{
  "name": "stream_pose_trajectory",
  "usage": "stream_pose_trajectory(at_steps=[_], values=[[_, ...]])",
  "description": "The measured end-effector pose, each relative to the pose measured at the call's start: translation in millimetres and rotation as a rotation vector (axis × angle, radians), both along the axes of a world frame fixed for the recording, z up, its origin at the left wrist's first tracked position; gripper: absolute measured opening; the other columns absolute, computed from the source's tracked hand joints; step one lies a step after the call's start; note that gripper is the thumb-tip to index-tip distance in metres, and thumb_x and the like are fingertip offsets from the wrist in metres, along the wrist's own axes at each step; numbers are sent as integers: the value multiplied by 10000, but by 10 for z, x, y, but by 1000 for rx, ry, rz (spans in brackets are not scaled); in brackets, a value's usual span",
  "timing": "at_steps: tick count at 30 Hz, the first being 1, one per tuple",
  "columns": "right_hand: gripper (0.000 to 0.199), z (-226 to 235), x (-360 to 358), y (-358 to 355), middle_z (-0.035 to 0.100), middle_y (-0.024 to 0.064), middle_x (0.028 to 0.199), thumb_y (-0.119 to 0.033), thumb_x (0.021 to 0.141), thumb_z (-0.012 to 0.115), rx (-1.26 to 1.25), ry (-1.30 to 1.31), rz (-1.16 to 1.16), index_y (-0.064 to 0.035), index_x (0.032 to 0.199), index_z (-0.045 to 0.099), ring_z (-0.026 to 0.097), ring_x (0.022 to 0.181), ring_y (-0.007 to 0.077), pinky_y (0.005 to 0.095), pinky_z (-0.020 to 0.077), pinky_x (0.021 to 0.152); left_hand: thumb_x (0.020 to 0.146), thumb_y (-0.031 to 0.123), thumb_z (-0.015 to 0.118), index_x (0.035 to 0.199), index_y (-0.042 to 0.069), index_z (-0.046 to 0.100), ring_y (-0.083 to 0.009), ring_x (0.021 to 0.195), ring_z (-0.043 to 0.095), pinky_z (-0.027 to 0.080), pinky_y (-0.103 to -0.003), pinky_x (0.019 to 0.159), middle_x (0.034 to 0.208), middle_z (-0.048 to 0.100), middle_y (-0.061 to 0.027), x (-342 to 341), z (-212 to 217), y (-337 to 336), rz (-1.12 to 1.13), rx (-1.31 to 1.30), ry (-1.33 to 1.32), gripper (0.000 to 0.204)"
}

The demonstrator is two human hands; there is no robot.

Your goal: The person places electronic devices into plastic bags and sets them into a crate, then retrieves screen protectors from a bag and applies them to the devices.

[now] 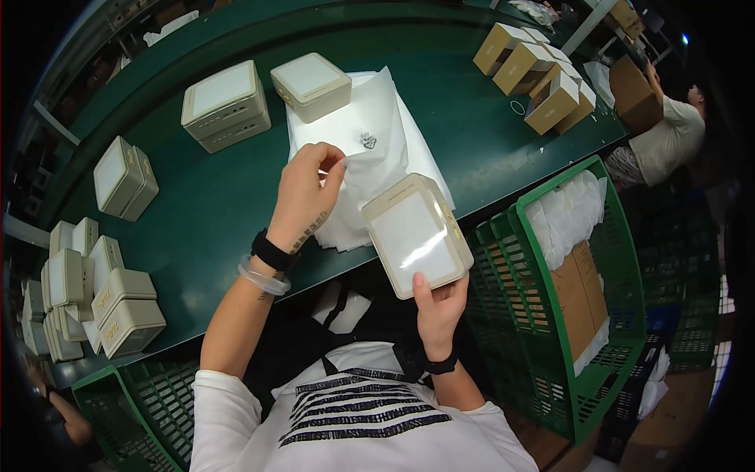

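Note:
My right hand [440, 315] grips a cream box [413, 236] by its near edge, with the thumb on its glossy, clear-looking top panel. The box is tilted in front of the table edge, over the near part of some white sheets [429, 161]. My left hand [311, 181] is closed in a pinch above these sheets. Whatever lies between its fingertips is too small to make out. On the sheets, beyond that hand, a small dark printed mark shows. Another cream box [311, 86] stands on their far end.
More cream boxes stand stacked on the green table [189, 181], including a crowded group [102, 291] at left. Brown-and-white cartons [550, 98] sit far right. A green crate [543, 228] with wrapped cardboard is at my right, another crate [149, 409] lower left. A person [668, 134] handles a carton.

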State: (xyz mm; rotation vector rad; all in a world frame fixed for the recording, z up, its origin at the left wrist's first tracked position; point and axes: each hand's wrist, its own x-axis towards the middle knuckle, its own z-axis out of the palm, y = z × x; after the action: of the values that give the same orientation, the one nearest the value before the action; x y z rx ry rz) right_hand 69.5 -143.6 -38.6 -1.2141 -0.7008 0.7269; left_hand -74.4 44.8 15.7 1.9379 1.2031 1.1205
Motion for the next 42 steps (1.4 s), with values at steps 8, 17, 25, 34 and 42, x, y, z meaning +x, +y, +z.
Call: stream_pose_trajectory(at_steps=[8, 17, 25, 34, 42], values=[[654, 429, 82, 36, 591, 168, 1095, -65, 694, 763, -67, -761, 201, 34, 1246, 425, 625, 945, 251, 319, 498, 808, 812, 55, 606, 912, 16, 689, -81, 658, 571, 452, -219, 582, 752, 620, -9, 120, -32, 69, -200, -349, -218, 136], [551, 759, 414, 419, 619, 124, 1075, -109, 754, 731, -197, -633, 364, 30, 1217, 466, 639, 930, 212, 318, 516, 803, 807, 92, 650, 952, 59, 722, -87, 542, 546, 451, -219, 533, 667, 645, -70, 171, 144, 31, -92, 27, -5, 165], [499, 263, 505, 612, 555, 112, 1196, -98, 860, 636, -123, 659, 317, 26, 1285, 405, 582, 1056, 187, 344, 507, 882, 811, 136, 687, 934, 57, 722, -173, 509, 569, 449, -256, 512, 668, 641, -136, 441, 159, -127, -137, 319, -27, 150], [439, 347, 49, 790, 565, 95, 1116, -142, 860, 658, 51, 250, 115, 27, 1201, 441, 561, 1014, 149, 297, 470, 863, 823, 108, 657, 904, 22, 703, -256, 540, 607, 458, -293, 503, 652, 613, -162, 605, 459, -540, -309, 362, 124, 127], [406, 108, 74, 677, 589, 97, 1088, -174, 832, 676, 36, 178, 290, -7, 1164, 511, 560, 1034, 168, 314, 459, 866, 850, 107, 628, 1020, 8, 674, -256, 596, 631, 490, -278, 582, 714, 644, -166, 598, 571, -1333, -705, -85, -119, 202]])
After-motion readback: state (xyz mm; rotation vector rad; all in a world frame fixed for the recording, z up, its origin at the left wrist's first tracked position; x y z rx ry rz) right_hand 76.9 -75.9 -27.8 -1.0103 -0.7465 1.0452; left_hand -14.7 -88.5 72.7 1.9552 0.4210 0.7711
